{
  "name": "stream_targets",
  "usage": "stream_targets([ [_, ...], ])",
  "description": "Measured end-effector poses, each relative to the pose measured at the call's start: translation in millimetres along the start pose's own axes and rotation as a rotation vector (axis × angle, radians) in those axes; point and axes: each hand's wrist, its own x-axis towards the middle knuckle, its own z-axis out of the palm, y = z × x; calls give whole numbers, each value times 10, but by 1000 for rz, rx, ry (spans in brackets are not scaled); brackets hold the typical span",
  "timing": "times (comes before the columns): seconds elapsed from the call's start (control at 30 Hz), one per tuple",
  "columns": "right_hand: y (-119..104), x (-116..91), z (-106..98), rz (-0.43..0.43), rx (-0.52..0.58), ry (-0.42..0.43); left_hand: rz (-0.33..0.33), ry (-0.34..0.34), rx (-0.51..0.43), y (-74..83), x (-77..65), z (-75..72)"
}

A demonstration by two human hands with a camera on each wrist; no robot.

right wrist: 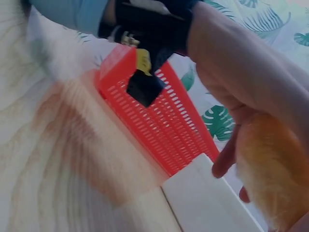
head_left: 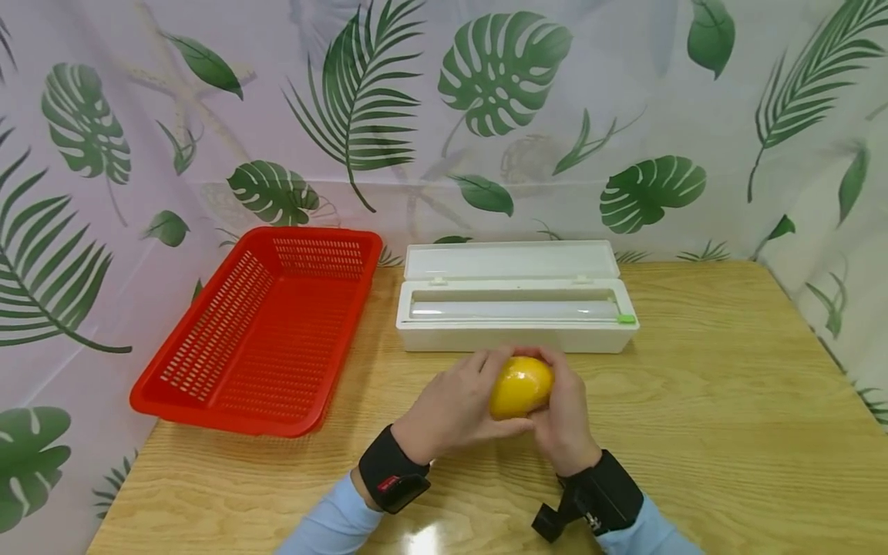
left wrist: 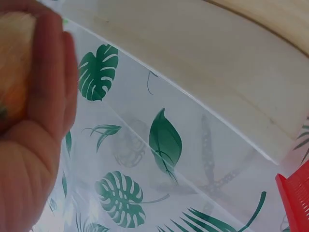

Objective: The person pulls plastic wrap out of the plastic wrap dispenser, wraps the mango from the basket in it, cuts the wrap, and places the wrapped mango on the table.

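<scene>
A smooth, shiny yellow fruit (head_left: 522, 387) is held above the table, in front of a white cling film dispenser (head_left: 486, 340). My left hand (head_left: 454, 405) grips its left side, the thumb lying low across the front. From the right, my right hand (head_left: 567, 416) curls round it, and the fingertips of both hands meet near its top. Clear film seems to cover the fruit (right wrist: 273, 169) in the right wrist view; its exact kind cannot be told. The left wrist view catches only part of the fruit (left wrist: 14, 63), blurred beside the left palm (left wrist: 29, 159).
The dispenser's lid (head_left: 512, 260) stands raised, showing a film roll (head_left: 513, 310) and a green slider (head_left: 627, 318) at the right end. A red plastic basket (head_left: 294, 339) sits at the left. Leaf-patterned cloth (head_left: 402, 208) hangs behind the wooden table (head_left: 728, 401).
</scene>
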Motion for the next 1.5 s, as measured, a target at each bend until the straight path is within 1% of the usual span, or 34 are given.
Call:
stream_targets([
  [0.07,-31,7,-10,33,35,23,-27,-32,-59,-10,-4,-18],
  [0.13,-65,15,-25,45,93,8,-50,-40,-78,-21,-9,-27],
  [0.2,-102,24,-51,49,148,-44,-69,-33,-95,-31,-12,-34],
  [0.27,-145,25,-83,49,195,-120,-79,-20,-121,-44,-14,-43],
  [0.4,-227,39,-145,66,288,-309,-44,-1,-202,-82,-12,-86],
  [0.43,-242,39,-152,69,294,-353,-28,-2,-223,-92,-9,-103],
  [0.5,-259,37,-152,64,281,-448,13,-14,-255,-109,-5,-130],
  [0.57,-250,25,-136,38,264,-526,48,-26,-278,-123,-3,-149],
  [0.63,-224,9,-113,-5,246,-570,78,-29,-292,-127,1,-151],
  [0.67,-207,-2,-99,-28,242,-566,90,-21,-293,-126,1,-149],
  [0.7,-188,-13,-86,-57,237,-538,99,-6,-285,-122,1,-145],
  [0.73,-167,-25,-72,-89,224,-491,107,11,-269,-116,1,-137],
  [0.77,-144,-37,-61,-122,198,-432,115,29,-249,-108,0,-128],
  [0.87,-79,-71,-26,-207,69,-218,131,80,-175,-78,-2,-100],
  [0.93,-37,-86,-15,-244,-17,-107,139,98,-122,-56,-2,-75],
  [1.07,9,-96,-7,-326,-113,11,153,135,-59,-12,3,-24],
  [1.17,19,-111,0,-389,-164,57,151,171,-54,13,7,14],
  [1.23,25,-131,13,-417,-163,54,140,191,-77,21,4,32],
  [1.33,40,-163,33,-452,-138,6,117,205,-132,32,-15,39],
  [1.4,54,-181,51,-467,-92,-31,103,213,-162,41,-27,42],
  [1.5,69,-195,74,-505,-49,-46,89,230,-191,59,-27,49],
])
